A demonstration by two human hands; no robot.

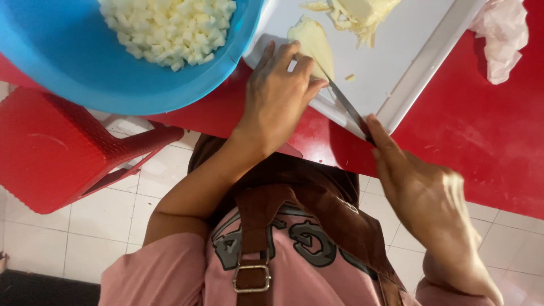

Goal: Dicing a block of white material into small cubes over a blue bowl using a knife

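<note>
My left hand (277,96) rests on the near edge of a white cutting board (396,56), with its fingertips pressing down a pale yellow slice (314,42). In my right hand (422,195) is a knife (347,106) with a dark blade, gripped by the handle. The blade angles up and left across the board's edge, and its tip reaches the slice beside my left fingers. A pile of cut pale strips (357,14) lies farther back on the board.
A big blue bowl (85,85) holding several small white diced pieces (170,28) sits at the left on the red table (470,141). A crumpled white bag (501,37) lies at the right. A red plastic stool (51,153) stands on the tiled floor.
</note>
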